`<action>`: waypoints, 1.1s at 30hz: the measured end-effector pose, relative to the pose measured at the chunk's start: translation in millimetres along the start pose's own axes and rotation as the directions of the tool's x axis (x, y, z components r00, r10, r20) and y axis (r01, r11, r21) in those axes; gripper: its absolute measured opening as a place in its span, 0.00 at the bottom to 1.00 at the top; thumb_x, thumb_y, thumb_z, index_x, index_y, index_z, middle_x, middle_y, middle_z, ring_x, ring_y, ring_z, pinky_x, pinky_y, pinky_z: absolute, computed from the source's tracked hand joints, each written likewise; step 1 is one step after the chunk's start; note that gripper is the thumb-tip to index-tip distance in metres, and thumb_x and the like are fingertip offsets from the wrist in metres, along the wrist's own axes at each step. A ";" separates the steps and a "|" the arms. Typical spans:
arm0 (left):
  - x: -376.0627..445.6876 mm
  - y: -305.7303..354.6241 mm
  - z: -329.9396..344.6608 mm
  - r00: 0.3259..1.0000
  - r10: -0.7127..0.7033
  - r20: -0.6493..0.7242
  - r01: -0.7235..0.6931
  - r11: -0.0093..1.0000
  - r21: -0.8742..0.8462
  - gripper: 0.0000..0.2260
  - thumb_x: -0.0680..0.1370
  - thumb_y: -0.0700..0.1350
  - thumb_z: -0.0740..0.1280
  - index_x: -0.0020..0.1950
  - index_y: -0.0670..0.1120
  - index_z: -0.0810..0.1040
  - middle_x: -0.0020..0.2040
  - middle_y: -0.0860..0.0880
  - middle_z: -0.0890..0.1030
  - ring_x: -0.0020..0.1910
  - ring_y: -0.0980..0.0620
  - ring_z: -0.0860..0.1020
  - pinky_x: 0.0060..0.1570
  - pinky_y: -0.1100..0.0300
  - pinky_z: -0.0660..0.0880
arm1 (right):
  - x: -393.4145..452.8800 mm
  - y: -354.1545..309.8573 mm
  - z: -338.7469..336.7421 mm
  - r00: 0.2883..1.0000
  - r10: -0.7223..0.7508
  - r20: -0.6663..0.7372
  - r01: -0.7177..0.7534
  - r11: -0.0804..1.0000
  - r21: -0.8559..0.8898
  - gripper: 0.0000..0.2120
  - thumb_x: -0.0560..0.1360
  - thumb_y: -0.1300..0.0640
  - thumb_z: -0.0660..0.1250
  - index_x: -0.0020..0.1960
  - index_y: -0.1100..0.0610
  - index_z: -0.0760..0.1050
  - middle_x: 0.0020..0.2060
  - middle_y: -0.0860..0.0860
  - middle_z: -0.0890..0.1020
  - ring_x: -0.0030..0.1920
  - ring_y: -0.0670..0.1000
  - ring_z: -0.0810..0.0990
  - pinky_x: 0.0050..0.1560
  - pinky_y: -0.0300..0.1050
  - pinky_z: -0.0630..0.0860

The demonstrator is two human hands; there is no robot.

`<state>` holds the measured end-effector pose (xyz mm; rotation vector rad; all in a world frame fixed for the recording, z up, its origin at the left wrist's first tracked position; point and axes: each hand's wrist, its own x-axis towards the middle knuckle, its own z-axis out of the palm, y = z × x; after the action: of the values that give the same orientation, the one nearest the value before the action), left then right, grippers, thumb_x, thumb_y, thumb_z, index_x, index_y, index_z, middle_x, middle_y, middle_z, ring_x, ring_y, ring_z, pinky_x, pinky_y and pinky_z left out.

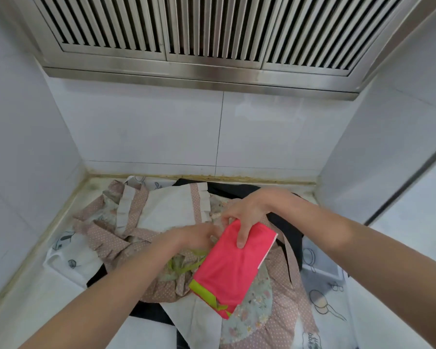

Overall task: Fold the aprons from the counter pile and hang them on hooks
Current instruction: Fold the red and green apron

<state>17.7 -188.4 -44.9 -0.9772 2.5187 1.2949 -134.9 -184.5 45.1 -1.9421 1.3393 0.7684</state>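
Above the counter (pixel 23 295) you have a stainless range hood (pixel 199 41) with slatted grilles overhead, white wall tiles (pixel 161 132) filling the wall between hood and counter, and a yellowed sealant seam (pixel 237 178) along the counter's back edge.

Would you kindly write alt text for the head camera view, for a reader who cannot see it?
A person's right hand grips a folded pink apron with lime-green trim, while the left hand touches its edge, above a pile of aprons on a white counter. A steel vent hood hangs overhead.
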 end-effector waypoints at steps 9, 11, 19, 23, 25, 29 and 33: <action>-14.9 29.9 -29.0 0.945 0.096 -0.313 -0.019 0.971 0.239 0.13 0.79 0.47 0.63 0.40 0.41 0.78 0.33 0.50 0.73 0.31 0.55 0.68 0.30 0.67 0.61 | -19.7 41.8 19.2 0.977 0.131 0.166 -0.184 0.913 0.364 0.19 0.73 0.61 0.71 0.63 0.58 0.72 0.58 0.50 0.78 0.60 0.52 0.77 0.61 0.45 0.74; -18.7 31.5 -29.7 0.937 0.095 -0.336 -0.020 0.975 0.221 0.12 0.78 0.47 0.65 0.41 0.39 0.77 0.33 0.50 0.70 0.31 0.55 0.68 0.30 0.65 0.60 | -21.1 47.6 22.3 0.979 0.090 0.185 -0.167 0.872 0.460 0.12 0.74 0.64 0.69 0.56 0.55 0.74 0.53 0.49 0.79 0.57 0.50 0.78 0.56 0.42 0.76; -33.1 25.7 -30.6 0.909 0.078 -0.409 0.006 0.980 0.200 0.14 0.74 0.36 0.66 0.34 0.50 0.66 0.35 0.54 0.67 0.34 0.60 0.66 0.32 0.69 0.61 | -27.7 38.7 16.4 0.994 0.048 0.099 -0.096 0.816 0.570 0.16 0.74 0.63 0.69 0.61 0.59 0.71 0.53 0.51 0.79 0.53 0.50 0.79 0.55 0.44 0.77; -48.0 32.8 -36.0 0.931 0.049 -0.361 -0.029 0.998 0.060 0.13 0.74 0.37 0.65 0.34 0.49 0.67 0.32 0.55 0.68 0.28 0.63 0.67 0.30 0.69 0.62 | -34.7 46.8 19.1 0.999 0.049 0.023 -0.051 0.723 0.689 0.15 0.74 0.64 0.69 0.60 0.58 0.73 0.52 0.51 0.81 0.51 0.49 0.81 0.52 0.42 0.79; -56.6 33.7 -37.2 0.944 0.062 -0.325 -0.048 0.998 0.051 0.08 0.76 0.40 0.65 0.37 0.47 0.72 0.33 0.54 0.71 0.30 0.64 0.68 0.33 0.68 0.63 | -40.7 54.5 21.3 0.991 0.094 -0.096 0.019 0.611 0.792 0.17 0.75 0.63 0.68 0.62 0.59 0.72 0.51 0.50 0.81 0.49 0.47 0.81 0.49 0.39 0.80; -68.5 32.3 -37.0 0.950 -0.036 -0.310 0.030 0.999 -0.026 0.10 0.78 0.44 0.60 0.39 0.46 0.78 0.28 0.55 0.71 0.26 0.58 0.66 0.32 0.64 0.64 | -49.0 69.8 19.0 0.897 0.207 -0.390 0.351 0.201 0.915 0.23 0.67 0.60 0.73 0.59 0.61 0.72 0.53 0.56 0.80 0.50 0.51 0.80 0.53 0.44 0.79; -79.2 33.6 -41.2 0.990 -0.123 -0.072 0.086 0.919 -0.385 0.11 0.77 0.43 0.59 0.53 0.43 0.79 0.30 0.51 0.78 0.27 0.55 0.71 0.32 0.66 0.70 | -69.2 64.0 -0.6 0.825 0.173 -0.538 0.523 0.129 0.843 0.17 0.70 0.59 0.71 0.57 0.57 0.73 0.51 0.54 0.82 0.49 0.51 0.82 0.46 0.42 0.81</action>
<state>65.3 -167.8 35.1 -1.2559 2.2828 1.7862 -216.6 -162.9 86.9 -1.0438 1.2551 -0.8426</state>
